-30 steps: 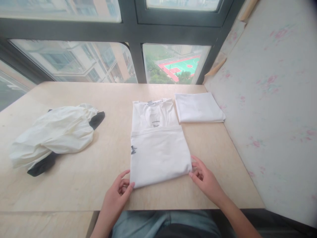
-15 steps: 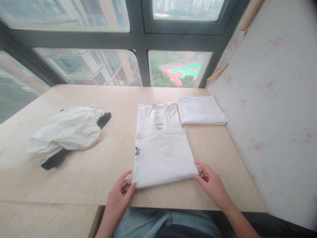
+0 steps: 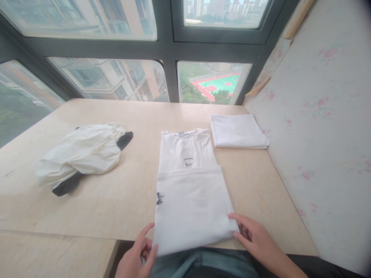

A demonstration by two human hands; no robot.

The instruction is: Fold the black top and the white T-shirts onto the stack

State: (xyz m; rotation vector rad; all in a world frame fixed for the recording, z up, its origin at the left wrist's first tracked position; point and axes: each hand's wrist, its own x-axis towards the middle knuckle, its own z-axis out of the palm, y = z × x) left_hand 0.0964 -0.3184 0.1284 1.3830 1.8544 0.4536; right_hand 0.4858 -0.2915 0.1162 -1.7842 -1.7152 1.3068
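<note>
A white shirt (image 3: pixel 193 204) lies partly folded in front of me, its collar toward the window and its lower part doubled over the front. A dark print shows at its left edge, and its near edge reaches past the table edge. My left hand (image 3: pixel 140 251) pinches the near left corner between thumb and fingers. At the near right corner, my right hand (image 3: pixel 251 235) holds the cloth the same way.
A folded white cloth (image 3: pixel 239 131) lies at the back right by the flowered wall (image 3: pixel 324 154). A crumpled white garment with black parts (image 3: pixel 84 152) is on the left of the wooden table (image 3: pixel 116 208). Windows stand behind.
Both hands have moved toward my body with the shirt, which has slid nearer, its lower edge now past the table edge. The camera view has shifted slightly.
</note>
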